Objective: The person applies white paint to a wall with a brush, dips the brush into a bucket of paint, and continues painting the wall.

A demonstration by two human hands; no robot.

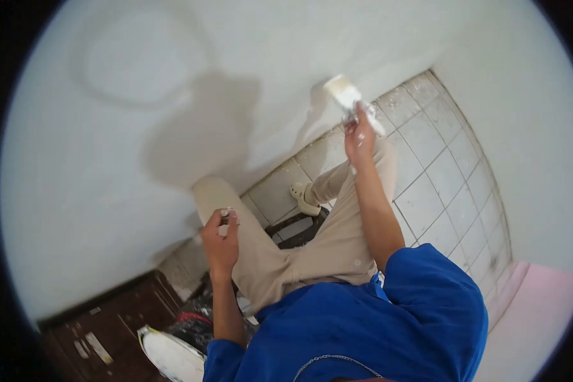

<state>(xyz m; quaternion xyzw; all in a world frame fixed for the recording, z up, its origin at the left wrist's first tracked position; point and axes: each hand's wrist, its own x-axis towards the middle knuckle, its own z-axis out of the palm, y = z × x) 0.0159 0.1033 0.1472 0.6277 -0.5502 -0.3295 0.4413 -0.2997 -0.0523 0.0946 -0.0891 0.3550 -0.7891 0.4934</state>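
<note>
One right hand (361, 140), on the far right, is closed around the handle of one white, brush-like tool (342, 91), its broad end just beside the one long pale wall (108, 153) along the far side. One left hand (220, 247), nearer and to the left, is curled above the left knee with white smears at the fingertips, though I cannot tell whether it pinches anything. One cream clog (307, 198) shows between two knees, and one white-topped container (172, 356) stands near left beside one brown panel (124, 328).
</note>
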